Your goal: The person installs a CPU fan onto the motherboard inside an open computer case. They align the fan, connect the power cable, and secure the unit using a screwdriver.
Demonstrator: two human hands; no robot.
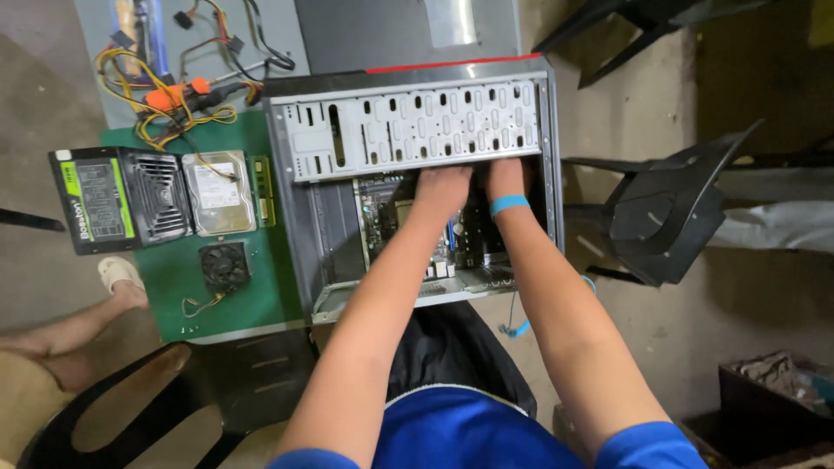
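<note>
Partly hidden: fingertips of both hands under the drive cage [408, 128].

Makeshift repair corner (gutted computer case [417, 182])

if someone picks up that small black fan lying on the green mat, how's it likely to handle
The small black fan looks like a thin plastic frame, so probably light and stiff. It lies flat on the green mat, so it is unlikely to roll or tip. Its thin wire trails loose and would likely dangle or snag; the exposed blades seem fragile.
</note>
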